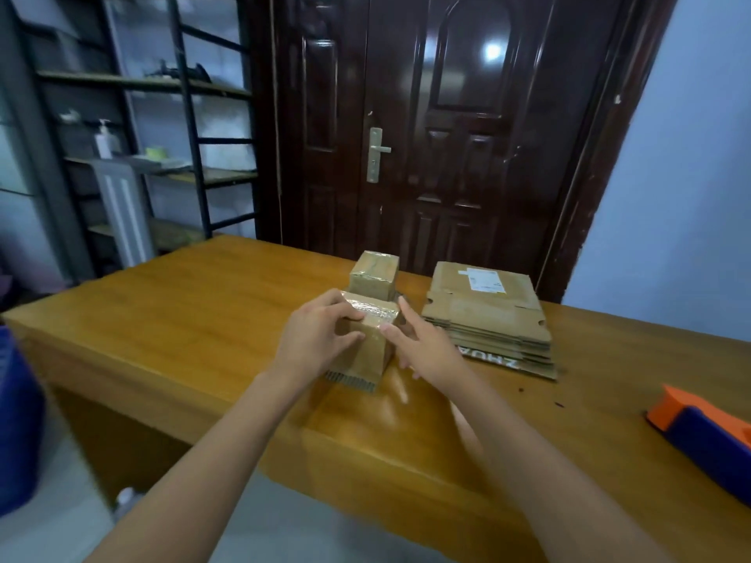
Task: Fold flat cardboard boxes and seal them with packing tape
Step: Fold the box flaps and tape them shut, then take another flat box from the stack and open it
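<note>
Gleaming wooden table before dark door

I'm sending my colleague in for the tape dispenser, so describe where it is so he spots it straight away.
Start at the wooden table in front of the dark door. Go past the stack of flat cardboard to the table's right edge. The tape dispenser lies there alone, the only orange and blue thing among brown cardboard.
</note>
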Tool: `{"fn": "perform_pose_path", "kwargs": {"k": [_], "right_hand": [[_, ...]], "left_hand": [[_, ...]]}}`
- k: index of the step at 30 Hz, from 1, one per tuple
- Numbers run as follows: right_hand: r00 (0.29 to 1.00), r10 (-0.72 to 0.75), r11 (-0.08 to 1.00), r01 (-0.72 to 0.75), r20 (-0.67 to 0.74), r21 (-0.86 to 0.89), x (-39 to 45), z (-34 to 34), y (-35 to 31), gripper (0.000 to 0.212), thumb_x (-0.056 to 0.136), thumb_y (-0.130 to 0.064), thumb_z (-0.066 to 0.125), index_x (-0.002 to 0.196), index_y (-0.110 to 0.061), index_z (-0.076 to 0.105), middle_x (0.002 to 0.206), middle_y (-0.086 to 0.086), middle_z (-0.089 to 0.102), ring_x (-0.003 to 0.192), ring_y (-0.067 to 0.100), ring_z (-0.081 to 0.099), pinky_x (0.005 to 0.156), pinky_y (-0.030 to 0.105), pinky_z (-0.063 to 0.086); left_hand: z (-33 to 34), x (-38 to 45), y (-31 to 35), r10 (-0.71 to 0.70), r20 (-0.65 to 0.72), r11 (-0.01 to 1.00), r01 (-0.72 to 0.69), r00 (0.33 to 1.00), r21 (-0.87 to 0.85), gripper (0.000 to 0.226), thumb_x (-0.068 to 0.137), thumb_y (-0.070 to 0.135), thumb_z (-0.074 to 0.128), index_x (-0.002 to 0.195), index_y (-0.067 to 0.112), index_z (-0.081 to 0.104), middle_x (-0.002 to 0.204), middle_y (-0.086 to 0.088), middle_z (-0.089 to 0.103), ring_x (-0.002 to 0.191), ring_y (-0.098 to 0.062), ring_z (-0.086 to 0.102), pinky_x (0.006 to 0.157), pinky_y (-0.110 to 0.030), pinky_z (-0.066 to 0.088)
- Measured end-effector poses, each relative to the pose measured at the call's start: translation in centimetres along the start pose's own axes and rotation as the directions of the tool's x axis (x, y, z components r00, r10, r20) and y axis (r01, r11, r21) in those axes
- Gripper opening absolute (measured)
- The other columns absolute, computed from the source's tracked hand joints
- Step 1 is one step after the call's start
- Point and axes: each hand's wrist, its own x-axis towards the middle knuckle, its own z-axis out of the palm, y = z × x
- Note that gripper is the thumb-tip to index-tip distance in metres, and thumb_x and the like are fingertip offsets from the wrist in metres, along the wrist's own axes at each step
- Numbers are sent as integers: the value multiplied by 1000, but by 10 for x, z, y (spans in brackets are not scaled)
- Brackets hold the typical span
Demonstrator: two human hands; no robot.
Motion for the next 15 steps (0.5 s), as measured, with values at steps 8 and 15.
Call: {"fn": "perform_pose_path", "kwargs": {"k": [8, 15], "right_hand": [[999, 34, 998, -33, -20, 62, 23, 14, -4, 84, 95, -76, 45, 162, -50, 3, 132, -5, 60, 70, 17, 74, 59, 35, 64], [1000, 21, 999, -20, -16, 34, 13, 14, -1, 85, 94, -81, 39, 164, -41, 13, 143, -6, 57, 72, 11, 74, 67, 38, 65]], "left_hand": [[18, 17, -13, -68, -26, 998, 68, 997, -5, 29, 84, 34, 86, 110, 24, 77, 106, 13, 60, 93, -7, 56, 76, -19, 45], [-3, 34, 8, -27, 127, 988, 7, 992, 157, 23, 95, 52, 66, 103, 31, 66, 102, 11, 52, 91, -10, 57, 67, -24, 51]]}}
